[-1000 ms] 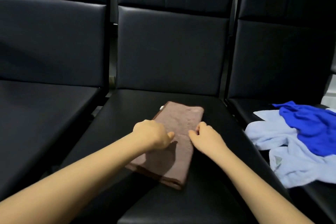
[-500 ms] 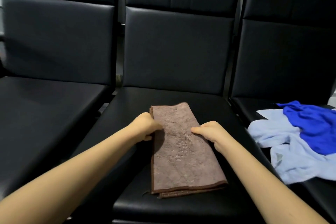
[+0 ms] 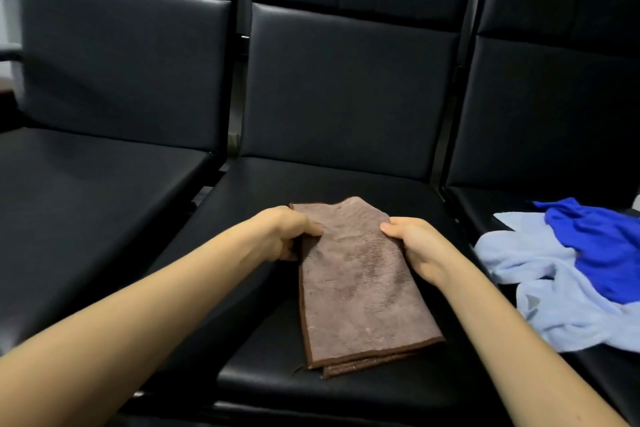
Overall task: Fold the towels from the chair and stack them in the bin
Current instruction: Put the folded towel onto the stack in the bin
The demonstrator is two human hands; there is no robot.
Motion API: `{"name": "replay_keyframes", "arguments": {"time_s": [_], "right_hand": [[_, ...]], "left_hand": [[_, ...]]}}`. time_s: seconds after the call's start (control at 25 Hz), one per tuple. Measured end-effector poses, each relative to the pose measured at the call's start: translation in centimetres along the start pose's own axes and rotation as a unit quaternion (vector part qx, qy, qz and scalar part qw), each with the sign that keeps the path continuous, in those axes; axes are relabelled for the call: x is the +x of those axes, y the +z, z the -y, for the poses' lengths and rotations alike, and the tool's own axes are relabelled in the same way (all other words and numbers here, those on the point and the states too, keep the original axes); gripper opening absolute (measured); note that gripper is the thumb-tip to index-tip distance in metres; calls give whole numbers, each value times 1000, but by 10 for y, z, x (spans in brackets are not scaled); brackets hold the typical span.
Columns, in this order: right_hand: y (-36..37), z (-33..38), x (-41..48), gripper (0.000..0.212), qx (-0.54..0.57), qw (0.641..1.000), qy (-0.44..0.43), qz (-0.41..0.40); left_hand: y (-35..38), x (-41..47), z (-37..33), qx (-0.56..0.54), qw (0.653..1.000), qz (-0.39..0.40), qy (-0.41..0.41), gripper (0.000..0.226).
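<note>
A brown towel (image 3: 360, 291), folded into a long strip, lies on the seat of the middle black chair (image 3: 346, 184). My left hand (image 3: 287, 232) pinches its far left edge, thumb on top. My right hand (image 3: 412, 246) grips its far right edge. The far end of the towel is lifted slightly between both hands and the near end rests at the seat's front edge. No bin is in view.
A crumpled light blue towel (image 3: 554, 295) and a bright blue towel (image 3: 602, 246) lie in a heap on the right chair's seat. A third black chair (image 3: 104, 177) stands to the left with a bare seat.
The towel was turned from a slant to lie lengthwise toward me. Both hands slid to its far corners, took hold, and raised that end a little.
</note>
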State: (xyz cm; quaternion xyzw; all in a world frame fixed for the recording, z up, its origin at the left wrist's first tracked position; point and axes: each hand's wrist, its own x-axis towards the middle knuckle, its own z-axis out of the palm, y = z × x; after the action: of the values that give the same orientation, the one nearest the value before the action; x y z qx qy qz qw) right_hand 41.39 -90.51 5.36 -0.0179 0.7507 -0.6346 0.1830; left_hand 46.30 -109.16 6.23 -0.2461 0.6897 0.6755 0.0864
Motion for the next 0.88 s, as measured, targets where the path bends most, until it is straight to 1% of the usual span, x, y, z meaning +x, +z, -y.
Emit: {"name": "replay_keyframes", "arguments": {"time_s": [0.12, 0.2, 0.28, 0.36, 0.44, 0.52, 0.6, 0.64, 0.72, 0.76, 0.8, 0.84, 0.88], "right_hand": [[-4, 6, -5, 17, -10, 999, -34, 0], [-8, 12, -8, 14, -34, 998, -58, -14], [-16, 23, -7, 14, -38, 995, -92, -13], [-25, 35, -6, 13, -34, 993, -112, -8], [-28, 44, -6, 12, -25, 992, -122, -7], [-25, 50, -6, 14, 21, 989, -147, -13], [-20, 56, -7, 20, 119, 975, -188, -20], [-20, 58, -9, 23, 161, 963, -213, -25], [-22, 56, -10, 27, 195, 950, -243, -33], [-23, 52, -10, 25, 183, 956, -225, -39], [-24, 46, -11, 19, 148, 973, -175, -43], [-24, 37, -12, 13, 81, 991, -96, -40], [-25, 27, -13, 12, -23, 999, -8, -27]], "left_hand": [[-10, 1, -2, 1, 1000, 5, 1, 12], [-16, 1, -9, 15, 999, 24, 38, 29], [-23, -1, -22, 26, 995, 27, 98, 42], [-26, -4, -36, 62, 984, 13, 168, 46], [-25, -6, -45, 91, 967, -18, 239, 46], [-21, -4, -50, 78, 941, -47, 327, 41], [-18, -3, -55, 35, 912, -65, 402, 39], [-17, -2, -58, 16, 903, -66, 424, 40], [-18, -3, -56, 1, 893, -43, 448, 39], [-17, -2, -50, 2, 895, -25, 446, 37], [-17, 0, -40, 16, 906, -17, 423, 34], [-16, 2, -29, 44, 924, -14, 380, 29], [-16, 5, -18, 101, 943, -14, 318, 23]]}}
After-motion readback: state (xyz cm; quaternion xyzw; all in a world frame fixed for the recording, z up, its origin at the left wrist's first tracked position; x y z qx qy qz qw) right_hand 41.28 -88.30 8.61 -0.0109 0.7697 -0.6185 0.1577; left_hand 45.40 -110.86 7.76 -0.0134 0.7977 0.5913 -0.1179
